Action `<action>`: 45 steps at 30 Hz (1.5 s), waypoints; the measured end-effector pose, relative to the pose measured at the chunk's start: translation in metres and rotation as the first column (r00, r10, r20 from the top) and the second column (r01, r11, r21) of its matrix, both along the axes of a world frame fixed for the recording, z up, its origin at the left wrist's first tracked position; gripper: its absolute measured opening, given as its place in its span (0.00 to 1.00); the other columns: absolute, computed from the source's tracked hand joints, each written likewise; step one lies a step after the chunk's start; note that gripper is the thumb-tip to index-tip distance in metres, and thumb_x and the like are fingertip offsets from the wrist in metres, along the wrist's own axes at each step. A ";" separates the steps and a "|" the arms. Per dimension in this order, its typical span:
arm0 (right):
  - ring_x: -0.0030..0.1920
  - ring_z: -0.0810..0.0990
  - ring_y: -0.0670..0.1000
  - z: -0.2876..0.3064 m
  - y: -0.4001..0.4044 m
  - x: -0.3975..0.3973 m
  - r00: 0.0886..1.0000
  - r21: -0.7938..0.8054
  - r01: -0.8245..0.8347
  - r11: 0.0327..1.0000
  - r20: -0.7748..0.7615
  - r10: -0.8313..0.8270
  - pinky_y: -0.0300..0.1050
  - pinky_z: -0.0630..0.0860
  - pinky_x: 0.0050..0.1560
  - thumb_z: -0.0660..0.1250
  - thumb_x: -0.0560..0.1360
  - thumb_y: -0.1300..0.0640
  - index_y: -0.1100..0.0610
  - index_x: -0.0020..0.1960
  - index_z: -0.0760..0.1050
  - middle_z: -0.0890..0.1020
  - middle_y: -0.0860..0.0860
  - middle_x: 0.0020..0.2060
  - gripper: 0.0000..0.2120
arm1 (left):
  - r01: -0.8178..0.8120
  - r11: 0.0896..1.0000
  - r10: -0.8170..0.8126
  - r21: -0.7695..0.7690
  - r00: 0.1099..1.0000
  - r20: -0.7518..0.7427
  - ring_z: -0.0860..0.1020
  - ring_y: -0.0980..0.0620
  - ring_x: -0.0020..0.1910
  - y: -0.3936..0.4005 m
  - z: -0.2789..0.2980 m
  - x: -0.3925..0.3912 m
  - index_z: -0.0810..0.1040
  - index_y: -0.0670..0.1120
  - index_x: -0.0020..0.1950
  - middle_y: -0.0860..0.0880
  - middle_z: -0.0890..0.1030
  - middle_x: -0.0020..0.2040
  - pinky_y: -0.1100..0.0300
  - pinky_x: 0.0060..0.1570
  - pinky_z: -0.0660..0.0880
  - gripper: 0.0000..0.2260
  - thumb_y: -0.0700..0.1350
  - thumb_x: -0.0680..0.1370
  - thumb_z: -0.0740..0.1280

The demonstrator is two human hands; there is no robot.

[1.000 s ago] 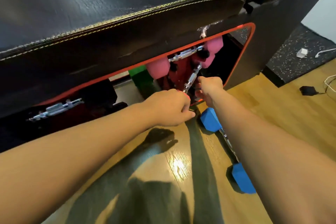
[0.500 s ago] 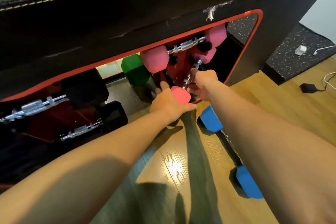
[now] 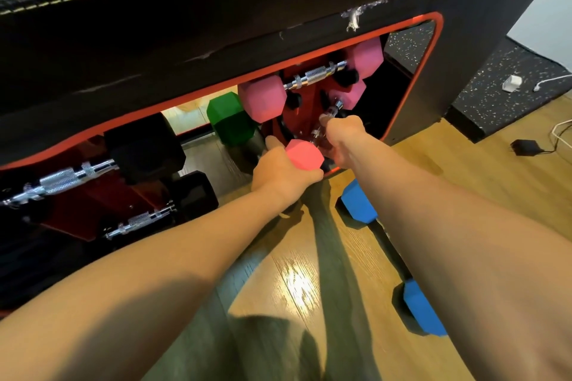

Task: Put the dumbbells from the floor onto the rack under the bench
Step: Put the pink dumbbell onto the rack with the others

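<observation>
Both my hands hold one pink dumbbell (image 3: pixel 305 154) at the red rack (image 3: pixel 301 114) under the black bench (image 3: pixel 216 25). My left hand (image 3: pixel 280 173) cups its near pink head from below. My right hand (image 3: pixel 343 139) is closed around its chrome handle, and the far pink head reaches into the rack. Another pink dumbbell (image 3: pixel 264 97) rests on the rack's upper rung. A blue dumbbell (image 3: pixel 359 204) lies on the wooden floor under my right forearm.
A green dumbbell (image 3: pixel 229 122) stands behind the rack. Black dumbbells (image 3: pixel 145 145) sit on the left rack. The bench's red-trimmed opening (image 3: pixel 431 71) frames the racks. A black speckled mat (image 3: pixel 495 93) with a white charger (image 3: pixel 512 83) and a black adapter (image 3: pixel 526 147) lies at right.
My view has dropped lower and closer, showing more of the racks. The pink dumbbell's near head now shows in my left hand, and both hands have pushed slightly deeper toward the rack.
</observation>
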State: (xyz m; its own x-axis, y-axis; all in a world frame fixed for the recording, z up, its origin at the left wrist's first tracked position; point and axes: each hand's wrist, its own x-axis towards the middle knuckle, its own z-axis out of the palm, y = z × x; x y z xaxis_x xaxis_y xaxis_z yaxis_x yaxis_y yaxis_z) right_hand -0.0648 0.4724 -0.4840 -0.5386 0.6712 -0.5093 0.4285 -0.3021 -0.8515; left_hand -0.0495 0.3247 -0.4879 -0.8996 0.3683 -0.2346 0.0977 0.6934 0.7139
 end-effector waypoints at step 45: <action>0.33 0.82 0.55 0.034 0.029 0.037 0.944 0.178 -0.321 0.930 0.139 0.299 0.46 0.79 0.38 0.63 0.79 0.58 0.58 0.52 0.77 0.87 0.55 0.42 0.06 | -0.365 0.905 0.244 0.218 0.865 0.437 0.80 0.49 0.53 -0.026 -0.004 -0.030 0.71 0.46 0.70 0.46 0.79 0.61 0.51 0.47 0.85 0.36 0.66 0.69 0.73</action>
State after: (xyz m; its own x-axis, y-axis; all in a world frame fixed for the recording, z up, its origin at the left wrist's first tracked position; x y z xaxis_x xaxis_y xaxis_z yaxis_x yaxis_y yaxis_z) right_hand -0.0273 0.5014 -0.4504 -0.6853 0.5715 -0.4514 0.5660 0.0280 -0.8239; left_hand -0.0795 0.2983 -0.4915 -0.8327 0.1954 -0.5180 -0.4135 0.4028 0.8166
